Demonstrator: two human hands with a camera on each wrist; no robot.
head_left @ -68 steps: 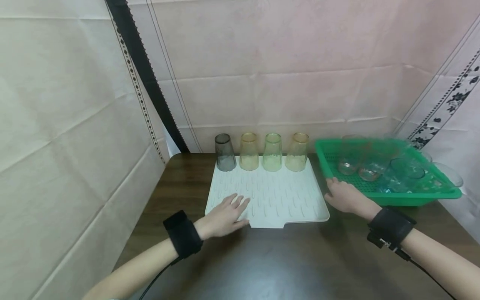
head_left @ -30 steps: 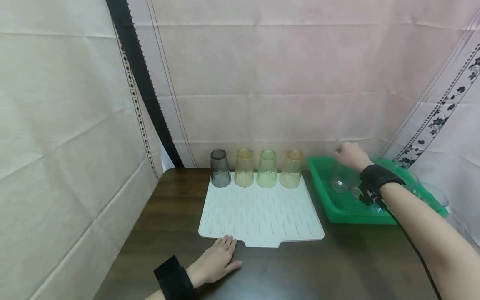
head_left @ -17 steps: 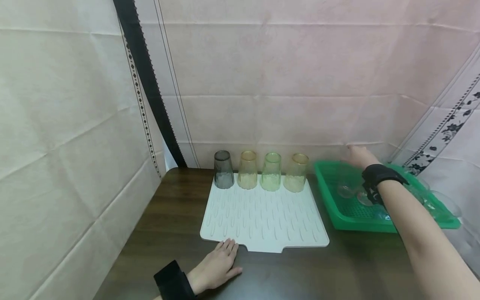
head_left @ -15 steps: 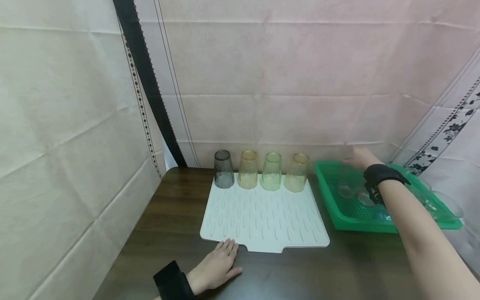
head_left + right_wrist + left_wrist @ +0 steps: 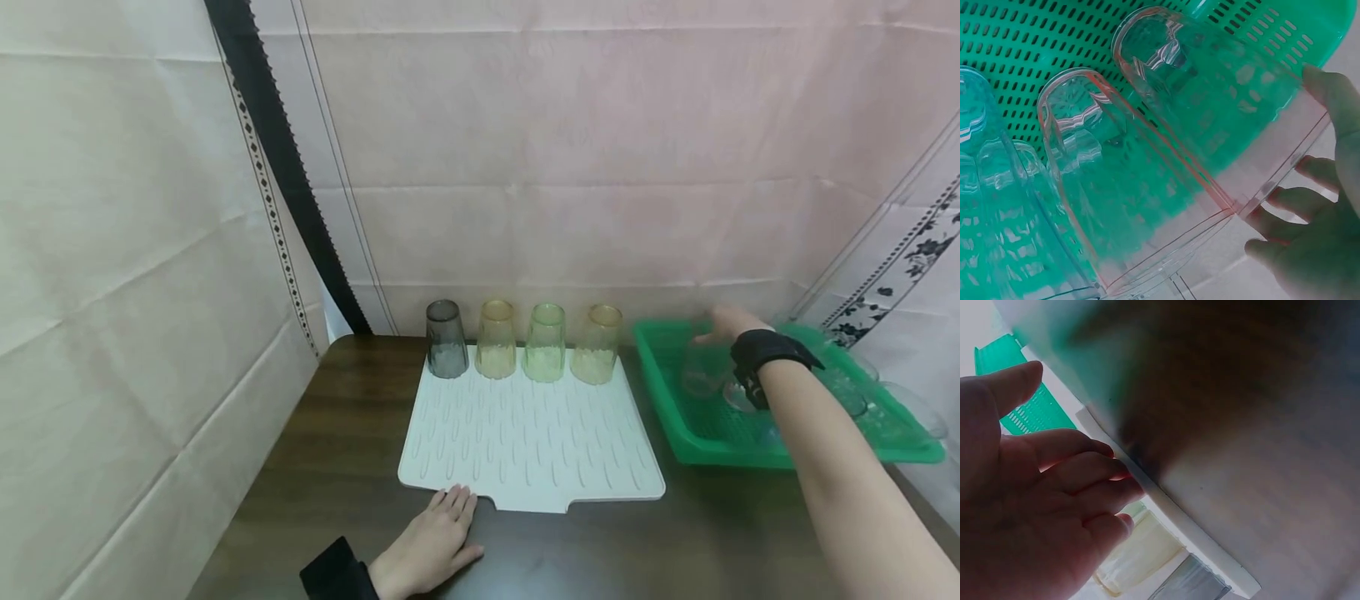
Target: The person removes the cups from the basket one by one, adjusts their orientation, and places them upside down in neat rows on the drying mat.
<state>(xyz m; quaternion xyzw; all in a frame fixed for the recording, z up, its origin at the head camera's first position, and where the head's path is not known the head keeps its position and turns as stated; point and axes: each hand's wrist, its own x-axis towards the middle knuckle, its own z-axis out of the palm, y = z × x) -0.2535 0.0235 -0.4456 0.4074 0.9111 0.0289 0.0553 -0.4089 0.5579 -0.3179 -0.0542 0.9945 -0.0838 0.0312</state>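
Observation:
My left hand (image 5: 426,543) rests palm down with its fingertips at the front edge of the white ridged drying mat (image 5: 525,433). In the left wrist view its fingers (image 5: 1091,465) lie along that edge. My right hand (image 5: 731,323) reaches into the green basket, over the leftmost clear glass (image 5: 1210,94). In the right wrist view the thumb overlaps the side of this glass near its rim, and the loosely bent fingers (image 5: 1291,203) are right at the rim. Beside it leans a pink-edged clear glass (image 5: 1122,187).
A grey tumbler (image 5: 447,340), an amber one (image 5: 496,340), a green one (image 5: 544,343) and a yellowish one (image 5: 596,346) stand along the mat's back. The green basket (image 5: 720,454) at right holds several more glasses, including a bluish one (image 5: 1016,219). Cloth hangs behind and at both sides.
My right hand went from beside the basket to above its back, then came down onto the leftmost glass there. My left hand moved back from over the mat to its front edge.

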